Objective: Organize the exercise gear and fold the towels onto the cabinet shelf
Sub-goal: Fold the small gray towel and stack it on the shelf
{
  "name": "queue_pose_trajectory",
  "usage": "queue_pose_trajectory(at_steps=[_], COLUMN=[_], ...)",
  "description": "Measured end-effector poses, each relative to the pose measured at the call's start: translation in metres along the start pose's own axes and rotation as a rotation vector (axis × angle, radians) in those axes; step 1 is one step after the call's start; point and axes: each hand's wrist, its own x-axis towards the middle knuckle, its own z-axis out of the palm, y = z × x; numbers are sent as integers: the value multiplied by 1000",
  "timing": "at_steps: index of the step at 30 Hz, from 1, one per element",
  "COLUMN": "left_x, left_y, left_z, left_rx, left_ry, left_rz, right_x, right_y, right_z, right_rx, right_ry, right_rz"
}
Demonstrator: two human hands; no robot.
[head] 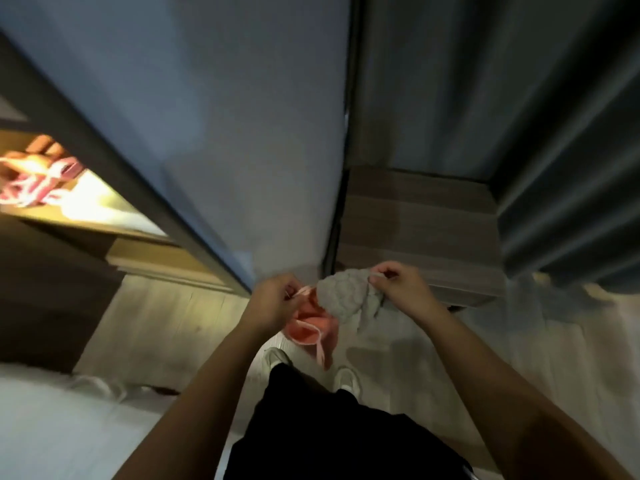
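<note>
Left hand pinches pink towel; right hand — grey towel.

A lit cabinet shelf holds blurred pink and red gear. On the pale wooden floor stand two white shoes.

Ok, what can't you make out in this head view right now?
Pink things on the lit cabinet shelf: motion-blurred, washed out by glare and cut by the left edge, so unidentifiable.
Pink towel: its top is hidden behind the left hand gripping it.
Grey towel: bunched where the right hand pinches it, so how far it is folded is unclear.
</note>
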Motion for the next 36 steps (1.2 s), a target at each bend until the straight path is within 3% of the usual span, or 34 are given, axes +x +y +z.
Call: queue_pose_trajectory(at_steps=[5, 16, 36], left_x=[-32, -25, -9], left_y=[-41, -163, -344], left_z=[-26, -141, -322], left_rx=[-142, -385, -475], left_ry=[170, 370, 578], left_rz=[-185, -271, -351], right_x=[11, 39, 86], right_y=[-47, -158, -285], right_z=[46, 197, 433], right_rx=[6, -102, -130], right_ry=[-162, -378, -414], right_rz=[-95, -218, -314])
